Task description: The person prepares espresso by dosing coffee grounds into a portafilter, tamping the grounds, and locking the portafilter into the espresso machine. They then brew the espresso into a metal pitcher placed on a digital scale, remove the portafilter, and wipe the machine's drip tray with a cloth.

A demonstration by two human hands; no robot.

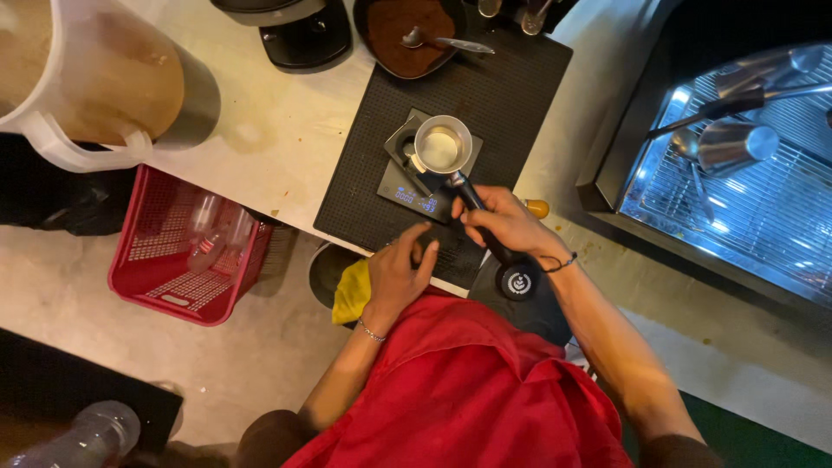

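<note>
Right hand (507,221) gripping portafilter (444,149) handle over small scale (414,198); left hand (400,273) flat on black mat (511,87), table (269,139) edge.

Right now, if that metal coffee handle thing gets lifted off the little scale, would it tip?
Probably front-heavy: the portafilter has a wide metal basket and a slim black handle, gripped by the right hand. It looks stiff. On the scale it could tip if released.

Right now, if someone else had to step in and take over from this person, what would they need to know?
Right hand: closed on the black handle of the portafilter, whose metal basket sits on the small scale.
Left hand: empty, fingertips on the black mat by the scale's lit display.
Nearby: a dish of ground coffee with a spoon at the mat's far end.
Done: portafilter set on the scale.
Left: the basket looks pale inside; whether it holds grounds is unclear.
</note>
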